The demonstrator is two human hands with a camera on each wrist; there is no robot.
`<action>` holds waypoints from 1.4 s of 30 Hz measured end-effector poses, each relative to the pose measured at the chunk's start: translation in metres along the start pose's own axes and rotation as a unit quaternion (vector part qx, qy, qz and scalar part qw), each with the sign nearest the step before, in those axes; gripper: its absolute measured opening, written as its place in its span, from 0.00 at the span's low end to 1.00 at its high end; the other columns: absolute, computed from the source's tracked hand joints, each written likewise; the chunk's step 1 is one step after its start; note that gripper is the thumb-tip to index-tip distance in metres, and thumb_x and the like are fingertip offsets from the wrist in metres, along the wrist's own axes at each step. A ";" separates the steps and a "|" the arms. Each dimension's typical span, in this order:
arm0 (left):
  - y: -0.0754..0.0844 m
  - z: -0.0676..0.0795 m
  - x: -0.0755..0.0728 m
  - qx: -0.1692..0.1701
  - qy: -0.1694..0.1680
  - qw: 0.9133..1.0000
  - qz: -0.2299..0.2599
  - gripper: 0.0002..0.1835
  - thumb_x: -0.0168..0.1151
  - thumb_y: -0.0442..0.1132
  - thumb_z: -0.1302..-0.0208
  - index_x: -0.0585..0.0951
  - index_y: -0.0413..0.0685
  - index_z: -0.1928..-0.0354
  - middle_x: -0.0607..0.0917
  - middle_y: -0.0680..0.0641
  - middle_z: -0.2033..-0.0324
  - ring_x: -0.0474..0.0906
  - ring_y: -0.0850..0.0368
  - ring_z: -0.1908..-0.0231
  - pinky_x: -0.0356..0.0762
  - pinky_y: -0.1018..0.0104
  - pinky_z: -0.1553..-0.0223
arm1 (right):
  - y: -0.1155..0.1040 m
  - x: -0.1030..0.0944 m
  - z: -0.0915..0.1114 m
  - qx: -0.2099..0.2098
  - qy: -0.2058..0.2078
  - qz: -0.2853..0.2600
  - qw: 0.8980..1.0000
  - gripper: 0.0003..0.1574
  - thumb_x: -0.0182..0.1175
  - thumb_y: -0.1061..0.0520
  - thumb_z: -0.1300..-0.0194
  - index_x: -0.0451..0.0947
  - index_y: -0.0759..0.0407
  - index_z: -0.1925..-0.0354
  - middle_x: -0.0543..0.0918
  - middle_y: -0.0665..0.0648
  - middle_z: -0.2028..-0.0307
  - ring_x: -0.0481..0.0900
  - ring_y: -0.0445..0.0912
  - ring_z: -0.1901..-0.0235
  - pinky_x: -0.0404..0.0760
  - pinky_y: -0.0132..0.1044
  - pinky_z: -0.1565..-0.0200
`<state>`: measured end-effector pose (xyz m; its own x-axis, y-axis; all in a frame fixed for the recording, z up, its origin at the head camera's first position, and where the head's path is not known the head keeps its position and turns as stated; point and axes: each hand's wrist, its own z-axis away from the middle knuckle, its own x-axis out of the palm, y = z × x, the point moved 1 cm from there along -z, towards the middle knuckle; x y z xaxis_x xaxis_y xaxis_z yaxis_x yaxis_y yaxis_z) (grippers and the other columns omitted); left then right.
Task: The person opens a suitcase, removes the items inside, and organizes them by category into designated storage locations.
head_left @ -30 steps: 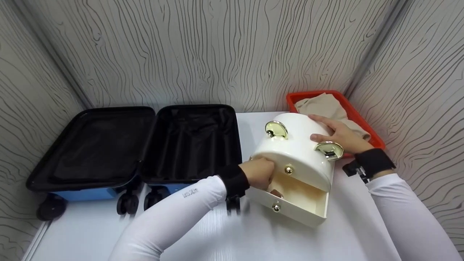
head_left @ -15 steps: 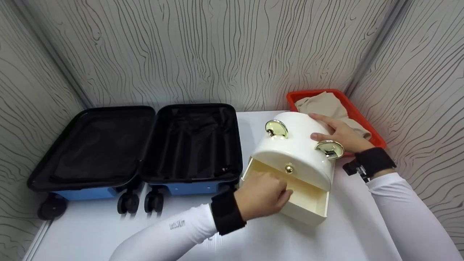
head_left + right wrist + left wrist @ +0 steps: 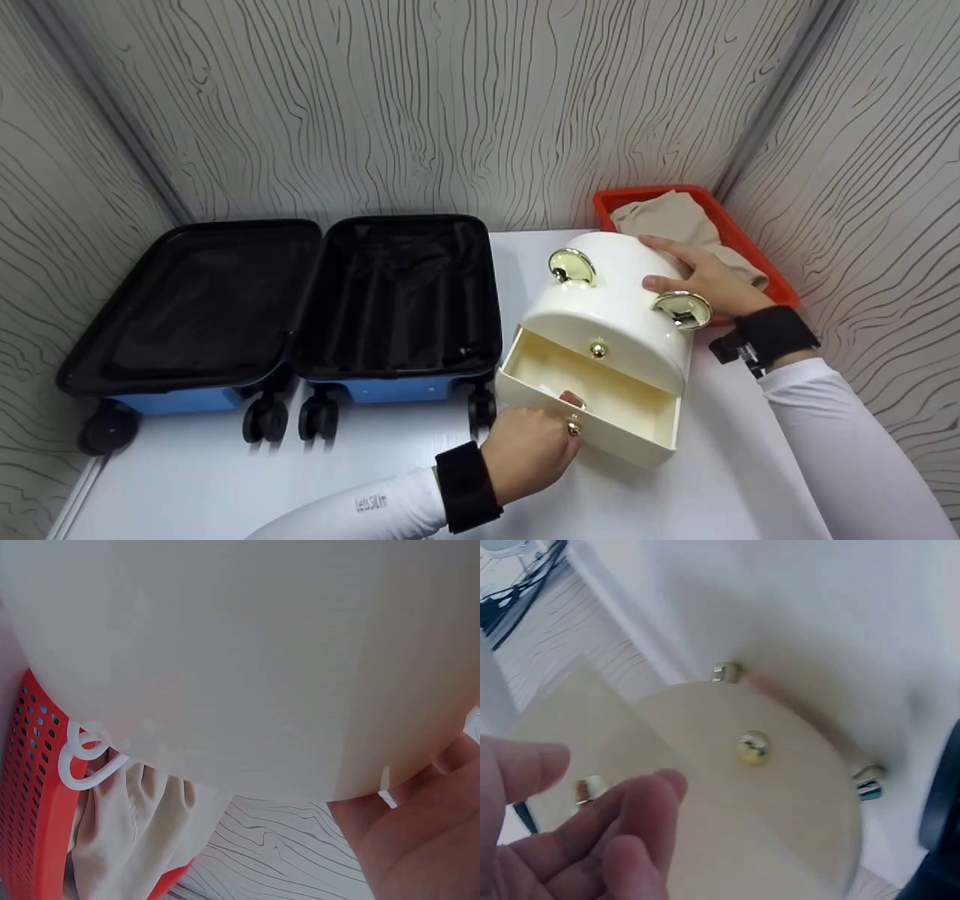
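Note:
A white round-topped drawer box (image 3: 611, 300) with two gold ear-shaped pieces stands on the table at the right. Its lower drawer (image 3: 637, 405) is pulled out, and a small brown item (image 3: 572, 399) lies inside near the front panel. My left hand (image 3: 529, 450) is at the drawer front, fingertips beside the gold knob (image 3: 574, 429). In the left wrist view, its thumb and bent fingers (image 3: 649, 814) stand apart with nothing held between them. My right hand (image 3: 701, 279) rests on the box's curved far side; the right wrist view shows its fingers partly hidden behind the box.
An open blue suitcase (image 3: 397, 388) with black interior halves lies on the table (image 3: 187, 472) at the left, wheels toward me. Behind the box, a red basket (image 3: 750, 247) holds beige cloth (image 3: 667, 217). Patterned panels (image 3: 450, 112) enclose the table's back and sides.
My left hand has come out of the drawer and moved down to its front, so the drawer's inside and the brown item show. My right hand has stayed on the box.

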<state>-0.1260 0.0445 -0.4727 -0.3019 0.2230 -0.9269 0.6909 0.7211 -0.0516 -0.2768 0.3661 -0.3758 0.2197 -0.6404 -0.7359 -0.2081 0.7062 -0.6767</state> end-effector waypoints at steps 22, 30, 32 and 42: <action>-0.007 -0.039 0.029 -0.035 -0.007 0.999 0.024 0.21 0.63 0.52 0.20 0.78 0.59 0.77 0.82 0.57 0.81 0.85 0.58 0.78 0.71 0.64 0.81 | 0.004 0.000 0.000 0.001 0.003 0.013 1.000 0.52 0.72 0.51 0.26 0.59 0.49 0.14 0.61 0.71 0.17 0.61 0.66 0.21 0.59 0.72 0.23; -0.007 -0.050 0.036 -0.052 0.022 0.998 0.037 0.21 0.64 0.50 0.22 0.79 0.56 0.78 0.84 0.55 0.82 0.85 0.56 0.79 0.75 0.62 0.81 | 0.001 -0.001 0.003 0.011 0.000 -0.002 1.000 0.51 0.70 0.47 0.25 0.58 0.46 0.14 0.61 0.70 0.17 0.61 0.66 0.22 0.59 0.71 0.23; -0.007 -0.051 0.037 -0.058 0.024 0.997 0.040 0.21 0.64 0.50 0.22 0.80 0.55 0.77 0.84 0.54 0.81 0.86 0.55 0.78 0.77 0.61 0.80 | 0.001 0.000 0.003 0.011 0.001 0.002 1.000 0.51 0.70 0.46 0.25 0.58 0.46 0.14 0.60 0.70 0.17 0.60 0.67 0.21 0.57 0.73 0.23; -0.012 -0.051 0.046 -0.053 0.028 0.996 0.072 0.24 0.65 0.53 0.23 0.78 0.56 0.81 0.83 0.55 0.81 0.84 0.56 0.78 0.77 0.61 0.79 | -0.001 0.000 0.002 0.008 0.000 -0.005 1.000 0.52 0.70 0.49 0.25 0.58 0.48 0.14 0.60 0.69 0.16 0.59 0.66 0.20 0.56 0.72 0.22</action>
<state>-0.1821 0.0796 -0.4960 -0.2420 0.3631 -0.8998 0.6573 0.7434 0.1233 -0.2751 0.3659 -0.3745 0.2218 -0.6471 -0.7295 -0.1911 0.7048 -0.6832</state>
